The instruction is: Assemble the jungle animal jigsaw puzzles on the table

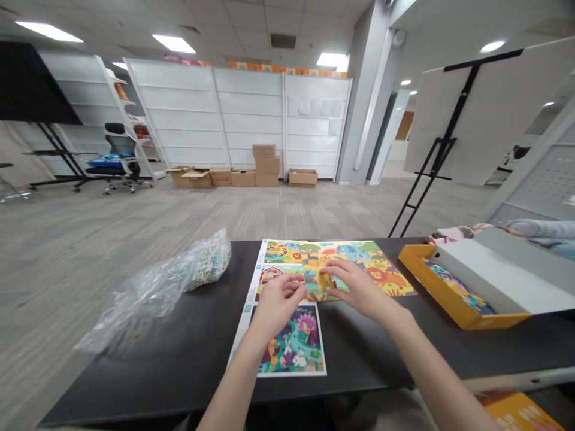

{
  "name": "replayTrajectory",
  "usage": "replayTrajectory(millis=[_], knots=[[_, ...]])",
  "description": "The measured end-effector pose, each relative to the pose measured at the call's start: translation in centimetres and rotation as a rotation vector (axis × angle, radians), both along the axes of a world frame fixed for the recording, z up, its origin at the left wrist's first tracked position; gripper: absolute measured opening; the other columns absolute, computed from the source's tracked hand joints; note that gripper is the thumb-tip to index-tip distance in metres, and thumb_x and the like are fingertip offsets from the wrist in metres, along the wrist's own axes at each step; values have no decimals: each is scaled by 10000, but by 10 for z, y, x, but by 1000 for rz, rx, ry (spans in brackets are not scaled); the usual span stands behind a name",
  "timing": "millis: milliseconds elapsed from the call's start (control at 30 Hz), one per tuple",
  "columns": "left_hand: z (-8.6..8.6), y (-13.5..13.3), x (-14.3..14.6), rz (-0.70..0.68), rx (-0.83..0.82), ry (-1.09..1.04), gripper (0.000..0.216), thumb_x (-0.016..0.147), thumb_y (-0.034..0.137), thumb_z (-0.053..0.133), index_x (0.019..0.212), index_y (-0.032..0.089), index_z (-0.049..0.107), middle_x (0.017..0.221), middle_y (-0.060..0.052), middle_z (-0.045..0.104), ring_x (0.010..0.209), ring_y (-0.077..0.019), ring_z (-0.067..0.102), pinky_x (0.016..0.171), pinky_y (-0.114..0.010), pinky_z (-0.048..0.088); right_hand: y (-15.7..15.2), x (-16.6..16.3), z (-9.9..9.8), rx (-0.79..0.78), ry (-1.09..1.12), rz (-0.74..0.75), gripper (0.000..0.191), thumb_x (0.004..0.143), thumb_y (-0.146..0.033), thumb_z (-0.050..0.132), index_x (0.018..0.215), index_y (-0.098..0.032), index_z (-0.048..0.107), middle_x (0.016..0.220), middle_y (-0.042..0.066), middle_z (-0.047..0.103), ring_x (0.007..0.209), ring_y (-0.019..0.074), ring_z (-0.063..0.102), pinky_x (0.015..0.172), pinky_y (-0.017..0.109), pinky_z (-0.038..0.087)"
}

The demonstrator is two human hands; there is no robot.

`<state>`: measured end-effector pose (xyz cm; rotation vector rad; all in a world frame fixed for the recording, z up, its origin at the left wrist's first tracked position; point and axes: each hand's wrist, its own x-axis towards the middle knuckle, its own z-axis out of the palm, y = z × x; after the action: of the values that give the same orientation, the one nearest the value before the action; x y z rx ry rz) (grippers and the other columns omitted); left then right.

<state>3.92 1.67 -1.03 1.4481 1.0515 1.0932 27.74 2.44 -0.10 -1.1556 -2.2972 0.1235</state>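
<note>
A colourful animal jigsaw puzzle (pixel 359 263) lies on the black table (pixel 188 353), on top of a printed picture sheet (pixel 291 347). My left hand (pixel 278 302) rests on the sheet with its fingers curled in a pinch at the puzzle's left edge. My right hand (pixel 357 287) lies over the puzzle's lower middle, fingers bent, thumb and forefinger pressing at a small yellow puzzle piece (pixel 324 279). Both hands meet near that piece.
A crumpled clear plastic bag (pixel 179 278) with puzzle pieces lies at the left. An open yellow box (pixel 453 299) with a white lid (pixel 498 275) stands at the right. Folded cloth (pixel 534 230) lies behind it. An easel board, cardboard boxes and shelving stand on the floor beyond.
</note>
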Motion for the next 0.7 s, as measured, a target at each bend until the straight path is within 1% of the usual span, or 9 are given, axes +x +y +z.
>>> replayTrajectory(millis=[67,100,167,200,267,367,467,567,700], knots=[[0,0,0,13,35,35,302,798,303,717,1052,146,671,872,-90,776,866,-244,765,824,-380,623,12,34,8,-30,-22,-72,341,846,-251,676,1187,-247,672,1279,109,638,1182,288,599,1012,469,484],[-1,1,0,21,48,50,298,804,306,711,1052,146,670,881,-92,775,869,-242,764,824,-378,622,18,51,11,-72,-48,-110,329,842,-284,675,1168,-243,689,1236,107,659,1129,283,623,988,453,497],[-2,2,-1,24,69,74,259,819,305,691,1024,147,674,894,-94,774,861,-236,763,821,-373,622,30,82,16,-179,-105,-189,336,823,-338,673,1140,-236,716,1173,101,681,960,253,660,883,399,536],[-3,3,-2,19,81,88,236,826,303,682,1005,150,679,900,-94,774,859,-234,762,819,-371,622,35,94,17,-229,-132,-224,347,814,-361,670,1132,-235,726,1155,97,687,864,230,659,837,381,541],[-5,5,-2,7,111,125,202,839,302,666,977,157,692,902,-90,775,855,-231,760,814,-369,622,42,111,15,-306,-188,-258,356,798,-390,664,1108,-231,743,1108,88,700,772,207,634,796,360,532],[-8,7,0,1,152,189,186,853,301,648,968,169,712,893,-78,776,851,-226,755,807,-366,620,48,122,7,-371,-237,-251,356,787,-387,645,1085,-228,755,1071,79,702,754,199,617,789,339,516],[-7,7,4,1,172,220,168,851,288,647,952,176,720,876,-65,775,835,-215,751,793,-352,617,51,123,2,-396,-250,-215,362,783,-384,633,1083,-227,760,1074,80,695,761,200,619,794,332,511],[-4,6,7,-17,176,207,154,854,275,639,943,179,720,863,-55,774,823,-204,748,780,-333,613,54,120,2,-400,-271,-186,358,780,-386,642,1076,-229,767,1072,90,697,830,232,644,836,350,508],[-3,6,9,-22,177,196,154,859,273,631,942,181,722,854,-52,775,816,-202,747,774,-329,611,58,113,3,-415,-316,-189,370,760,-343,665,1091,-217,773,1131,115,696,973,282,657,907,369,501]])
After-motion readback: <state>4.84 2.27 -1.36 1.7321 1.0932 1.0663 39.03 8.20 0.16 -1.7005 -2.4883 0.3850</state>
